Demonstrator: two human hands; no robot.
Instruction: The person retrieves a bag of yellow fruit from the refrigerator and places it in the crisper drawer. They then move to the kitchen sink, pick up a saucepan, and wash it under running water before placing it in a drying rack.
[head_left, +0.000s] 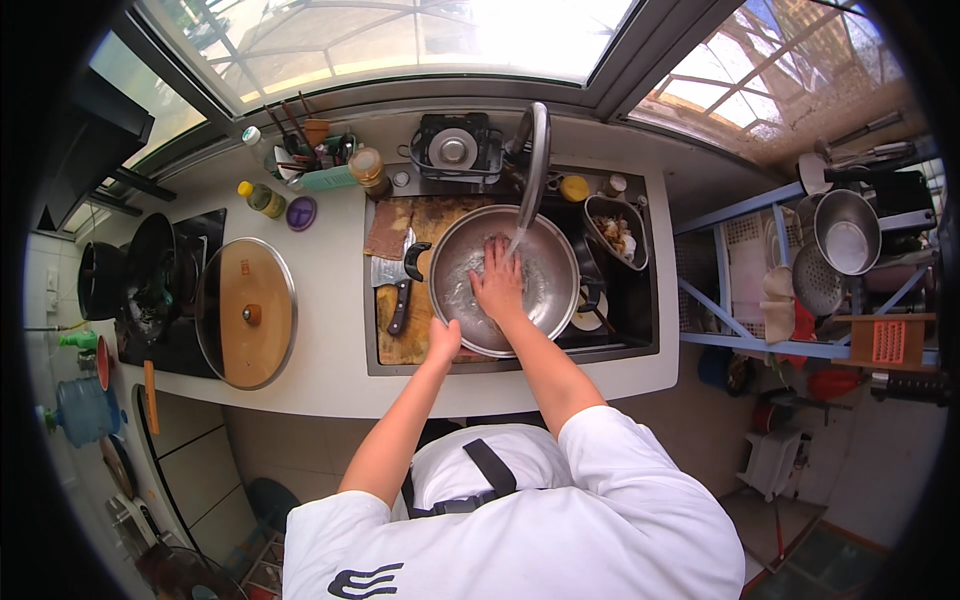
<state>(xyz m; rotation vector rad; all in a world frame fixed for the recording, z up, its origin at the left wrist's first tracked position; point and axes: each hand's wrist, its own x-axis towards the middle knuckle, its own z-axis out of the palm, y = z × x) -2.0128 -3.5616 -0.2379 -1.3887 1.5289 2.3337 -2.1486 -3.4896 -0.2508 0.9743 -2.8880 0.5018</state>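
Observation:
A wide metal wok (551, 307) with black side handles rests over the sink, partly on a wooden cutting board (427, 214). My left hand (444, 339) grips its near left rim, the thumb on top and the fingers hidden below. Inside the wok, my right hand (498, 281) lies flat with fingers spread, pressed toward the bottom. Water runs from the curved faucet (537, 165) onto or beside those fingers, and the metal around them is wet. Left of the wok, a cleaver (399, 281) lies on the board beside a brown cloth (388, 227).
A glass lid (251, 315) lies on the counter (330, 300) to the left, near a black pan (150, 277) on the stove. A strainer basket (616, 232) with food scraps sits in the sink's right corner. Bottles and a utensil holder (326, 177) line the windowsill side.

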